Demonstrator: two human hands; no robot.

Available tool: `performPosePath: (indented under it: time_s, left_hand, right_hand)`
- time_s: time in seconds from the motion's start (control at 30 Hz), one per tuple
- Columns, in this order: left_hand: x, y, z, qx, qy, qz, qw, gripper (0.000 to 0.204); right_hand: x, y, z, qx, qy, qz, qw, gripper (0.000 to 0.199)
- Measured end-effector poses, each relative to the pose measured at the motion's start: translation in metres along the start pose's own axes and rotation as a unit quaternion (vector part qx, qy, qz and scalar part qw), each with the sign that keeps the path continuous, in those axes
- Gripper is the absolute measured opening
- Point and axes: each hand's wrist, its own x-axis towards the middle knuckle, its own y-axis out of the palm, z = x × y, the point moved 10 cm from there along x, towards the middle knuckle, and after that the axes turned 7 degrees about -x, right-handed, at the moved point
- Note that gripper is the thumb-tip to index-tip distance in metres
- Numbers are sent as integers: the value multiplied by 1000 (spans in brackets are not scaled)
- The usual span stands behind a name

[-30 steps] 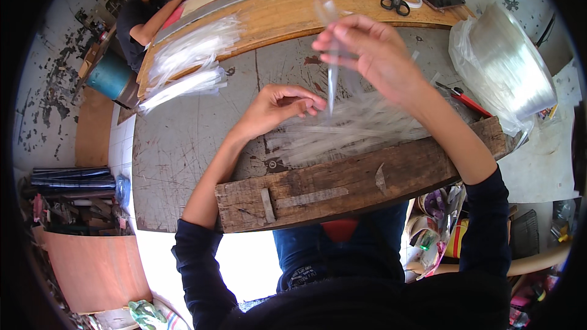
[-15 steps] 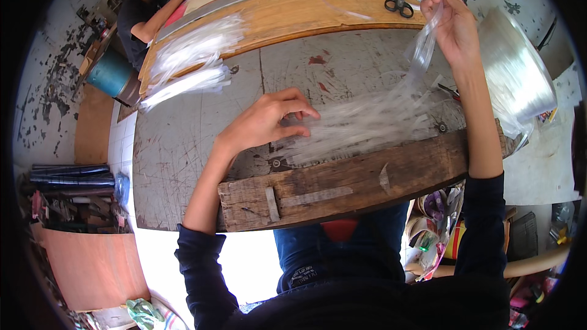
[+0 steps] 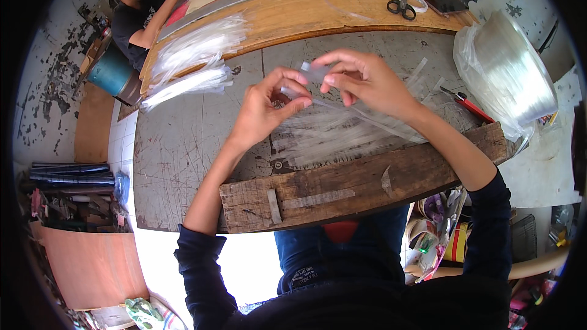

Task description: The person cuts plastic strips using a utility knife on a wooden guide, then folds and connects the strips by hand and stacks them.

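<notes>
My left hand (image 3: 266, 110) and my right hand (image 3: 367, 79) meet above a scratched grey table (image 3: 189, 146), both pinching a thin clear plastic strip (image 3: 315, 73) between fingertips. Below the hands lies a loose pile of similar clear strips (image 3: 342, 131) on the table. A worn wooden block (image 3: 361, 186) runs along the near edge of the table.
A large spool of clear plastic in a bag (image 3: 507, 70) stands at the right, with a red-handled cutter (image 3: 468, 104) beside it. Bundles of clear strips (image 3: 189, 64) lie at the far left. Scissors (image 3: 400, 6) rest on the wooden bench behind. Another person (image 3: 143, 6) sits at the far left.
My right hand came down from high at the right, bringing the strip to the middle. My left hand lifted off the pile and took hold of the strip's other end.
</notes>
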Motion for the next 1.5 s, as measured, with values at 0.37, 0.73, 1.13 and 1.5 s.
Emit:
performPosePath:
  time_s: [0.37, 0.73, 1.13, 1.5]
  left_hand:
    - [3, 2, 0, -148, -42, -11, 988, 38]
    - [11, 0, -2, -165, -48, 2, 985, 23]
    - [-15, -162, 7, -175, -95, -215, 956, 22]
    - [-104, -334, 59, -114, -124, -365, 916, 17]
  right_hand:
    - [1, 3, -9, -101, -27, -39, 994, 19]
    - [6, 34, -6, -86, 37, 122, 988, 33]
    - [64, 27, 31, -166, 38, 173, 970, 42]
    - [181, 103, 25, -146, 29, 223, 963, 34]
